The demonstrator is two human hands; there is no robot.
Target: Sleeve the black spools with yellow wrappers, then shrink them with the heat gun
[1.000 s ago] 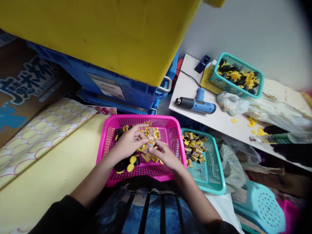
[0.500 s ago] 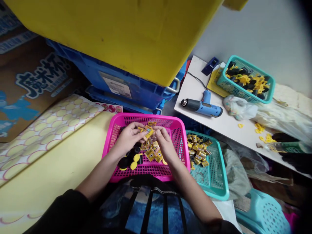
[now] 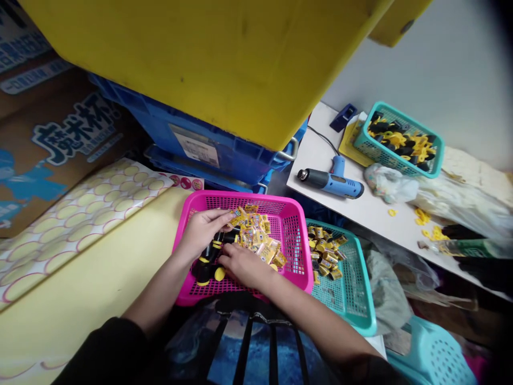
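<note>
- Left hand [image 3: 202, 232]: half open over the packets, its hold unclear.
- Right hand [image 3: 240, 264]: curled low beside black-and-yellow discs [image 3: 206, 264], its hold unclear.
- Yellow packets [image 3: 256, 235]: just past the fingers, inside a pink plastic basket [image 3: 240, 195].
- Teal basket [image 3: 364, 302]: just right, holding more packets.

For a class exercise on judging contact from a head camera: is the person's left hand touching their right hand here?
Apart: the head view shows black and yellow pieces lying in the gap between the left hand and the right hand.
</note>
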